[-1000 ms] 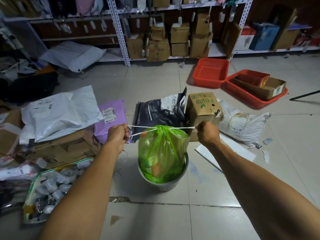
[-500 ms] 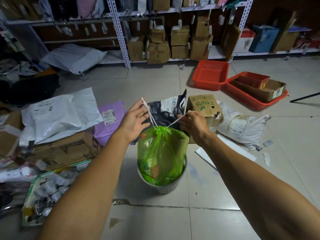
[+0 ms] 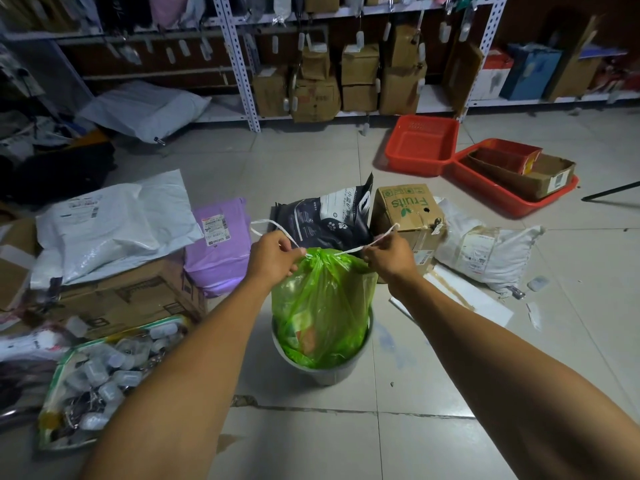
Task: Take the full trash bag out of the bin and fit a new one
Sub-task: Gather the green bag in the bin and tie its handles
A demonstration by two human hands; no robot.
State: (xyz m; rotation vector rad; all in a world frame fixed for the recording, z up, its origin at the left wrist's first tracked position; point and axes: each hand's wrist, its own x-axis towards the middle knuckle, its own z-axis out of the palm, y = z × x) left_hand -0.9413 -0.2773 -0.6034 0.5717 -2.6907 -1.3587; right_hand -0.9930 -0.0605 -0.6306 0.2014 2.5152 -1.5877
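Gripping the white drawstring (image 3: 375, 241) on each side, both hands sit just above the gathered neck of the trash bag (image 3: 322, 306). Head view: the left hand (image 3: 273, 256) is curled round the left cord, whose loop arcs up and behind the knuckles; the right hand (image 3: 389, 256) pinches the right cord, which rises in a twisted strand past the thumb. The trash bag is thin, translucent green plastic, creased and puckered at the top. It stands upright in the bin (image 3: 323, 370), a round grey bucket on the tiled floor (image 3: 346, 445). Orange and pale contents show dimly through the film; what they are cannot be told.

Behind the bag lie a dark glossy pouch (image 3: 325, 220) with paw prints and a cardboard box (image 3: 408, 211) printed "Fruits". A purple mailer (image 3: 218, 251) and a white mailer (image 3: 110, 223) rest on flattened cardboard to the left. A clear green-edged pouch (image 3: 104, 372) at lower left holds small white capsule-shaped items. Two red plastic trays (image 3: 420, 145) sit at upper right; one contains an open cardboard carton (image 3: 540, 176). Metal shelving (image 3: 239, 60) along the wall carries stacked brown boxes
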